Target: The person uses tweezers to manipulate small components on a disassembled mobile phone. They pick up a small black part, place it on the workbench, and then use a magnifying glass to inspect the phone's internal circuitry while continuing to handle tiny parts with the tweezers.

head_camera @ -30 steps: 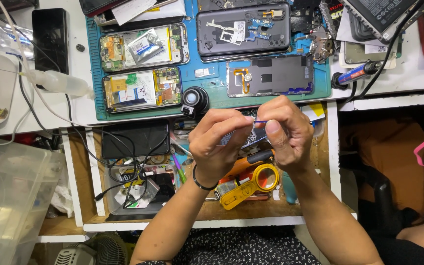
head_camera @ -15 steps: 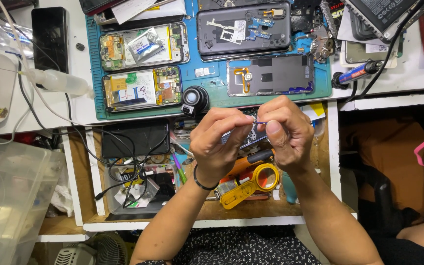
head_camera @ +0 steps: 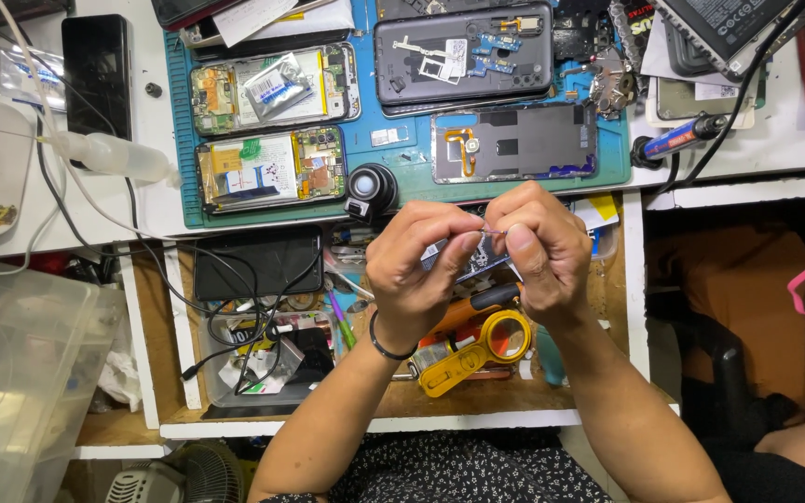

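Silvery, thin metal part (head_camera: 490, 230) pinched between both hands' closed fingertips, left hand (head_camera: 414, 270) and right hand (head_camera: 540, 250) mid-fitting it; steady alignment seems needed next

Lying on teal mat (head_camera: 174, 140): 2 opened phones (head_camera: 272, 88), dark back cover (head_camera: 463, 56). Sitting in drawer below: yellow magnifier (head_camera: 477, 349).

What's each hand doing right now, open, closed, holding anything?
Left hand: closed, fingers pinching the small phone part held between both hands.
Right hand: closed, pinching the same part from the other side.
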